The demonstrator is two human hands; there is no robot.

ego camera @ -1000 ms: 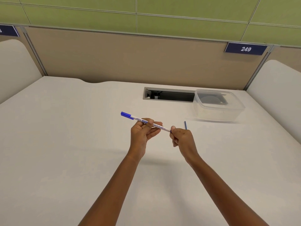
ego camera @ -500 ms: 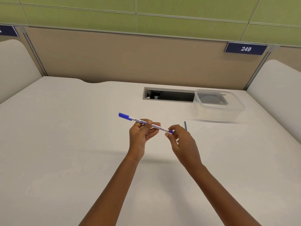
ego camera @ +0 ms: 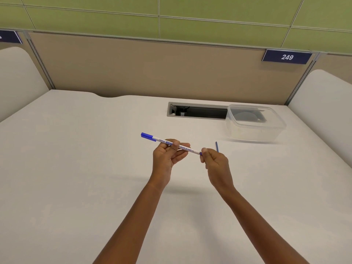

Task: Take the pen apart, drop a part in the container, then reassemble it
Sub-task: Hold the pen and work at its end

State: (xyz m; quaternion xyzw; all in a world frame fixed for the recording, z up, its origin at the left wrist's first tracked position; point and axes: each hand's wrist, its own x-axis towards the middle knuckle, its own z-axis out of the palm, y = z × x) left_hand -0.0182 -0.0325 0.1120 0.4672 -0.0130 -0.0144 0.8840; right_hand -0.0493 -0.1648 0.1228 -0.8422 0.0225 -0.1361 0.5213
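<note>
— So, where do things stand?
— On the desk (ego camera: 76, 168), a clear container (ego camera: 255, 128) sits far right, apparently empty. The left hand (ego camera: 167, 157) is closed around the pen (ego camera: 171, 143), held above the desk with its blue cap pointing left. The right hand (ego camera: 215, 161) pinches the pen's blue end plug (ego camera: 200, 153).
— And that thin blue rod (ego camera: 217, 146)?
— It lies on the desk just beyond the right hand, near the container.
— What could go wrong?
— I'd judge the plug could slip from the fingertips if twisted crookedly, or a careless knuckle could roll the rod away.
</note>
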